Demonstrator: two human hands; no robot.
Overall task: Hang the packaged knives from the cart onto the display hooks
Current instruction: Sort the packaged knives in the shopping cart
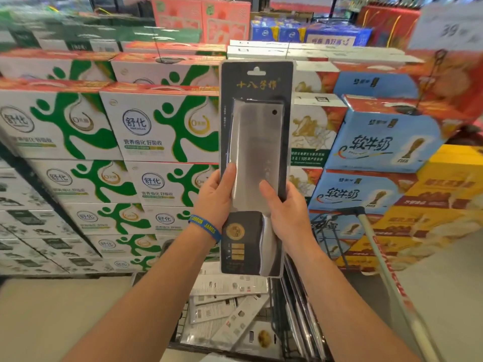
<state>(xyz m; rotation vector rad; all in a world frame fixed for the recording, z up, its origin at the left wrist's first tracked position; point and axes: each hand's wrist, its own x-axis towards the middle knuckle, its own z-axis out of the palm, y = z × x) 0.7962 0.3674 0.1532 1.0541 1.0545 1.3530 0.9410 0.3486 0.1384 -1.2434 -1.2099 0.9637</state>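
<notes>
I hold one packaged knife [257, 121] upright in front of me: a steel cleaver in a clear blister on a black card with gold lettering and a hang slot at the top. My left hand [217, 198] grips its left edge, thumb on the front. My right hand [285, 207] grips its right edge, thumb across the blade. Below my arms the wire cart [295, 317] holds several more knife packages [230, 307], white backs up. No display hook is in view.
Stacked milk cartons fill the space ahead: green-and-white boxes [136, 131] at left and centre, blue boxes [384, 142] and yellow boxes [444, 194] at right. The cart's pale handle bar [386, 267] runs down the right. A price sign [454, 27] hangs top right.
</notes>
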